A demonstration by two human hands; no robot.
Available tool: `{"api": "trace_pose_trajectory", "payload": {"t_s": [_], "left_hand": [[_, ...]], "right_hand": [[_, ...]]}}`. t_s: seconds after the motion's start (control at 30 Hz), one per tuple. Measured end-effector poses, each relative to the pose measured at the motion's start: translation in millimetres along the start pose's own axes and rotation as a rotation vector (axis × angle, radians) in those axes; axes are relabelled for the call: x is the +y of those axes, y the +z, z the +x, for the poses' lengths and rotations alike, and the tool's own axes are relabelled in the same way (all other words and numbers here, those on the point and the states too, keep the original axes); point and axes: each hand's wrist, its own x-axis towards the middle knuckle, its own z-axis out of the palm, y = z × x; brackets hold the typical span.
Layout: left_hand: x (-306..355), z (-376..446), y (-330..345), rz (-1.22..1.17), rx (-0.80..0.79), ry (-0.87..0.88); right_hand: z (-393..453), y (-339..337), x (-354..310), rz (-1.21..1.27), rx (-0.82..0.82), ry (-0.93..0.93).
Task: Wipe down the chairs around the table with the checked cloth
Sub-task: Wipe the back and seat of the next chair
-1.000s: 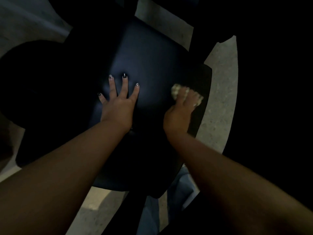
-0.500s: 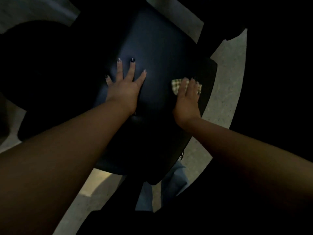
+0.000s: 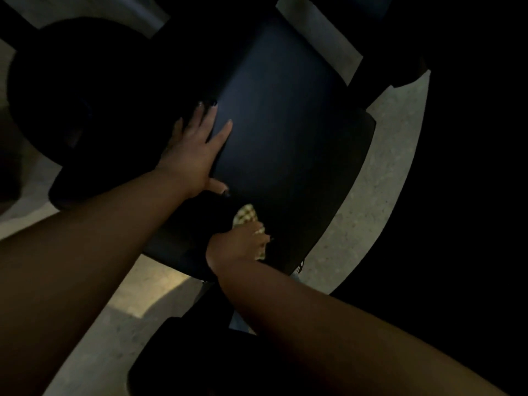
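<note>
Checked cloth [image 3: 248,215] gripped in right hand [image 3: 239,240] fingers on dark chair seat [image 3: 288,132], left hand [image 3: 194,155] fingers spread flat

Dark chair seat [image 3: 285,132] w/ checked cloth [image 3: 246,214], on speckled floor [image 3: 371,201].

One chair seat [image 3: 285,132], dark and smooth, fills the centre of the frame. One checked cloth [image 3: 246,215], bunched, shows at lower centre. Two hands are counted: one left hand [image 3: 194,155] at centre left and one right hand [image 3: 243,241] at lower centre. Two bare forearms enter from the lower edge. One further dark rounded shape [image 3: 74,104] lies at upper left; its kind cannot be told in the low light. Pale speckled floor [image 3: 371,201] shows in several separate patches around the seat.
</note>
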Motion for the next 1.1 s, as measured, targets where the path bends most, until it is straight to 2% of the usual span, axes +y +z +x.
{"api": "trace_pose_trajectory", "payload": {"t_s": [0.03, 0.1, 0.2, 0.27, 0.33, 0.4, 0.47, 0.5, 0.57, 0.63, 0.73, 0.77, 0.83, 0.9, 0.97, 1.1], "left_hand": [[-8.8, -4.9, 1.3, 0.016, -0.026, 0.012], [-24.7, -13.9, 3.9, 0.086, -0.083, 0.038], [-33.0, -15.2, 7.6, 0.177, -0.129, 0.041], [-30.8, -11.8, 8.8, 0.175, -0.139, 0.029], [-29.3, -10.0, 8.7, 0.165, -0.137, 0.021], [-29.1, -11.1, 8.7, 0.17, -0.136, 0.02], [-30.2, -11.0, 7.4, 0.186, -0.138, 0.014], [-30.0, -11.2, 6.3, 0.191, -0.147, 0.008], [-27.8, -11.0, 4.9, 0.182, -0.161, -0.007], [-25.0, -12.2, 4.7, 0.179, -0.175, -0.025], [-22.3, -15.1, 4.3, 0.184, -0.172, -0.049], [-21.7, -15.6, 3.3, 0.183, -0.17, -0.055], [-21.2, -15.8, 2.2, 0.183, -0.166, -0.056], [-21.1, -19.9, 2.8, 0.156, -0.147, -0.11], [-20.9, -27.5, 4.1, 0.098, -0.104, -0.24], [-21.8, -41.1, 5.7, 0.006, -0.074, -0.327]], "right_hand": [[0.5, -11.9, -1.5, 0.03, -0.01, -0.125], [12.2, -50.3, -15.3, 0.048, 0.085, -0.481], [60.0, -125.7, -46.2, -0.164, 0.269, -0.909], [109.0, -174.9, -61.1, -0.402, 0.316, -0.985], [146.6, -197.6, -66.2, -0.528, 0.354, -0.909], [160.5, -182.6, -64.1, -0.51, 0.439, -0.861], [150.7, -139.6, -52.2, -0.521, 0.496, -0.88], [139.1, -116.2, -38.3, -0.58, 0.489, -0.921], [103.6, -80.4, -8.3, -0.745, 0.4, -1.136], [73.9, -51.8, 24.5, -0.929, 0.212, -1.43], [59.1, -45.9, 34.6, -1.15, 0.017, -1.663], [64.8, -53.3, 23.0, -1.197, -0.004, -1.718], [83.0, -76.1, -5.1, -1.18, 0.057, -1.841], [110.9, -109.6, -40.3, -0.988, 0.113, -1.707], [143.1, -149.8, -72.8, -0.917, 0.203, -1.58], [169.8, -173.4, -118.9, -0.646, 0.362, -1.039]]}}
